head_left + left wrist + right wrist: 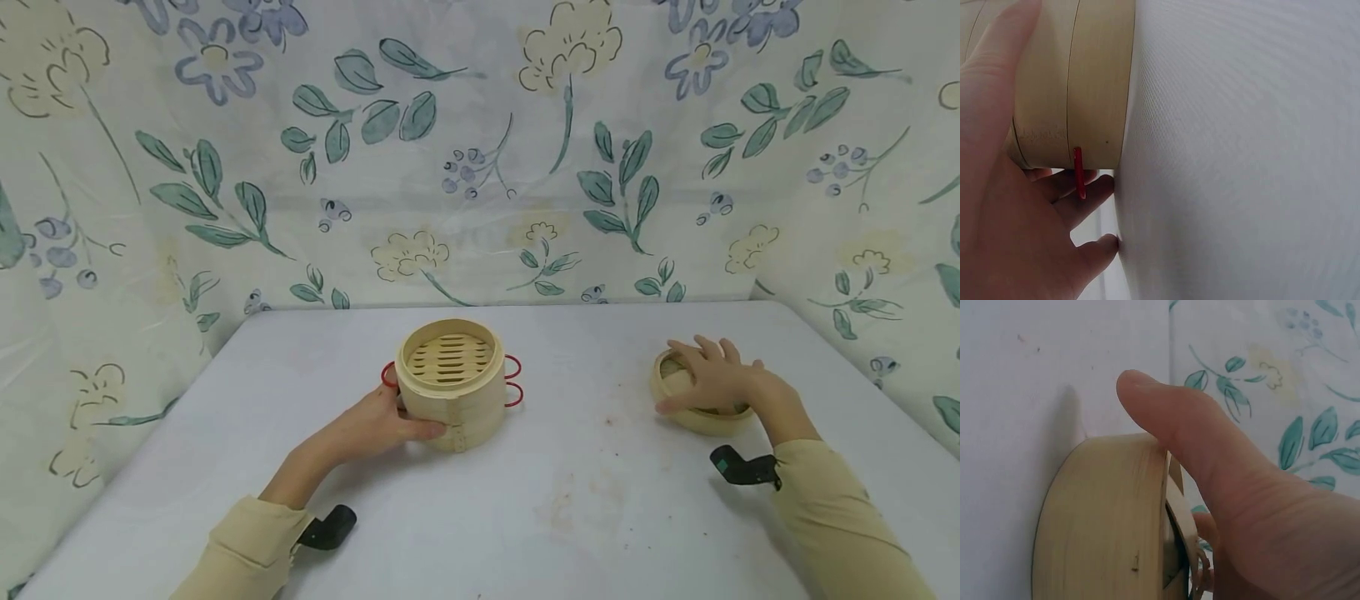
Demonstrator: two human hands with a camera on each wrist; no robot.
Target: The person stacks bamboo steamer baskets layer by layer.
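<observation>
the left hand point(386, 425) grasped the open bamboo steamer point(450, 383); its wrist view showed fingers behind a red handle point(1078, 173). the right hand point(712, 379) lay flat, fingers spread, on the lid point(701, 414).

Left hand point(390, 423) curls inward, thumb stretched forward, fingers wrapped round behind. Right hand point(712, 379) lies palm-down, fingers spread and relaxed, thumb out sideways. Both beige-sleeved forearms angle inward.

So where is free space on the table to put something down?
Bare table lies between the steamer basket and the lid, and along the near edge. Left hand and right hand crowd those two.
</observation>
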